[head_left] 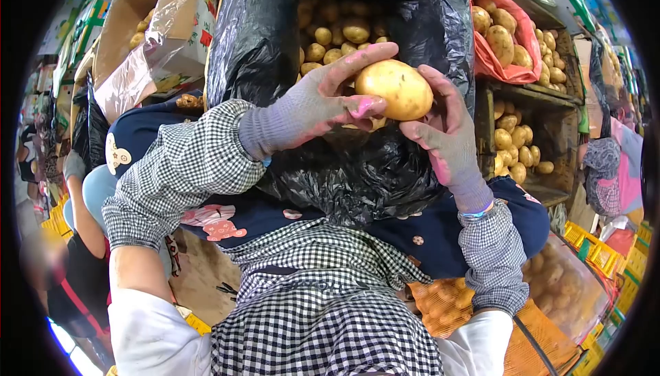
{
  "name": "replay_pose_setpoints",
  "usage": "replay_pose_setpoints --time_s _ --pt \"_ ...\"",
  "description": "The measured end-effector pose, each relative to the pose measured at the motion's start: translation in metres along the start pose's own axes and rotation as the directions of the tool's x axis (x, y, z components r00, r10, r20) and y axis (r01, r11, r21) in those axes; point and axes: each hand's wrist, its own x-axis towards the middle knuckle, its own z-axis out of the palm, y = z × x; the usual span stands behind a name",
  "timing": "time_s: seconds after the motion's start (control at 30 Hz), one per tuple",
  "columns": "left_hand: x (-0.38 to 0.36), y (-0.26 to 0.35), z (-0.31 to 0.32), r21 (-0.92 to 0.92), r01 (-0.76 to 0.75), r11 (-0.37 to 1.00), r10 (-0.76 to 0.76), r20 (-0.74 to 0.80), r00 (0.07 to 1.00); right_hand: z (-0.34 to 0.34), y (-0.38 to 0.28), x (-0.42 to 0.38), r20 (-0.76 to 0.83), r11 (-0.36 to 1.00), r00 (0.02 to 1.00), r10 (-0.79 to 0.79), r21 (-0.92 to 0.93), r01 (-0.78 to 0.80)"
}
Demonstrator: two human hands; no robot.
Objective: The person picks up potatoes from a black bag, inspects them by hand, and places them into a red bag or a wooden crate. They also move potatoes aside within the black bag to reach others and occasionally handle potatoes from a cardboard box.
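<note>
A large yellow potato [395,89] is held up between my two gloved hands, above a container lined with black plastic [254,39]. My left hand [323,101], in a worn grey and pink glove, grips the potato from the left, thumb and fingers around its side. From the right, my right hand [450,132] closes on it with the fingers along its edge. Many smaller potatoes [333,36] lie inside the lined container below. Part of another yellow surface shows just under the held potato, mostly hidden by it.
To the right stand a red bag of large potatoes [500,42] and a wooden crate with potatoes [512,142]. A cardboard box [155,46] with potatoes is at the left. Orange net sacks [447,307] lie low right. Another person [79,204] is at the far left.
</note>
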Motion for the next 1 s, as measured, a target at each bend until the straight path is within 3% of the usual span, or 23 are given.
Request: replay_pose_setpoints --time_s 0.03,0.13,0.17,0.27,0.3,0.4,0.53,0.63,0.8,0.9,1.0 --pt "0.001 0.003 -0.001 -0.064 0.026 0.998 -0.024 0.019 1.0 0.001 0.004 0.001 -0.03 0.997 0.998 -0.05 0.048 0.052" --pt "0.001 -0.004 0.0 0.152 -0.138 0.979 0.142 -0.012 0.99 0.003 0.001 0.002 -0.028 0.989 0.991 -0.134 0.064 0.136" --pt "-0.002 -0.002 0.0 0.088 -0.092 0.992 0.093 -0.011 0.996 0.003 0.002 0.002 -0.012 0.987 0.987 -0.159 0.036 0.159" --pt "0.0 -0.009 -0.002 0.374 -0.325 0.869 0.316 0.087 0.945 0.004 0.005 0.001 0.035 0.98 0.98 -0.196 -0.029 0.197" --pt "-0.004 -0.011 0.002 0.279 -0.356 0.892 0.354 0.058 0.933 0.005 0.004 0.0 0.047 0.981 0.981 -0.187 -0.042 0.189" --pt "0.0 -0.014 -0.002 0.406 -0.436 0.803 0.416 0.142 0.898 0.002 0.008 -0.002 0.094 0.968 0.973 -0.21 -0.117 0.22" --pt "-0.003 -0.012 0.001 0.403 -0.376 0.834 0.352 0.135 0.926 -0.004 0.011 -0.004 0.127 0.924 0.962 -0.241 -0.272 0.267" --pt "-0.004 -0.019 0.002 0.292 -0.298 0.909 0.288 0.076 0.955 -0.01 0.004 -0.009 0.112 0.773 0.961 -0.253 -0.574 0.27" --pt "0.0 -0.027 0.001 0.247 -0.245 0.938 0.238 0.058 0.97 -0.011 0.0 -0.011 0.069 0.718 0.97 -0.233 -0.66 0.219" --pt "-0.002 -0.018 0.004 0.6 -0.395 0.696 0.325 0.228 0.918 -0.011 0.002 -0.012 0.074 0.687 0.966 -0.249 -0.689 0.23" --pt "-0.004 -0.014 0.004 0.637 -0.373 0.675 0.227 0.303 0.926 -0.013 0.004 -0.015 0.064 0.667 0.968 -0.241 -0.714 0.213"
